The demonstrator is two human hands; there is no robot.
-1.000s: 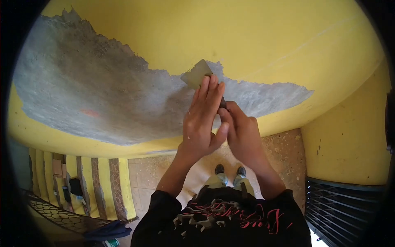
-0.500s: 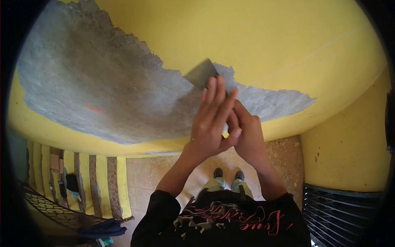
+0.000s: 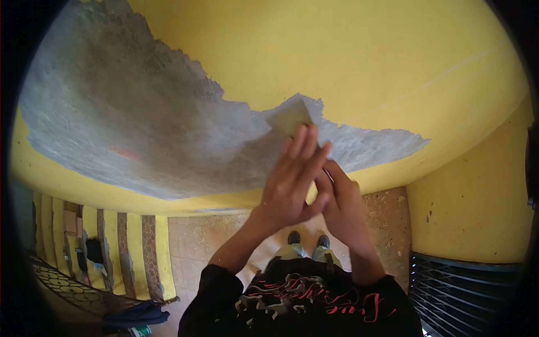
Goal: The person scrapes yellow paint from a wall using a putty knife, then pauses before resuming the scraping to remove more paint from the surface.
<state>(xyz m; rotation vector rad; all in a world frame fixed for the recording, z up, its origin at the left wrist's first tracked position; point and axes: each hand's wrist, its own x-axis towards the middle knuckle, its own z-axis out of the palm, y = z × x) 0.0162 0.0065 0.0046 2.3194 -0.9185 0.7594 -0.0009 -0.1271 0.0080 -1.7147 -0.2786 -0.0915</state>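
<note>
My right hand (image 3: 343, 210) is wrapped round a scraper whose handle is mostly hidden by my fingers. The scraper's flat, grey metal blade (image 3: 289, 118) lies against the wall at the upper border of a bare grey patch (image 3: 185, 129). My left hand (image 3: 289, 182) rests beside the right one, fingers stretched out with their tips at the base of the blade. Yellow paint (image 3: 359, 67) meets the patch along a ragged edge above and to the right of the blade.
Yellow-and-stone bars (image 3: 129, 253) and a metal grille (image 3: 67, 281) stand at lower left, with dark cloth (image 3: 135, 314) nearby. A dark slatted metal piece (image 3: 466, 286) is at lower right. Paint flecks lie on the tiled floor (image 3: 196, 241) around my shoes (image 3: 294, 237).
Both hands and the scraper have moved down and slightly right. The blade now sits lower, showing grey wall above it where it covered the paint's edge before.
</note>
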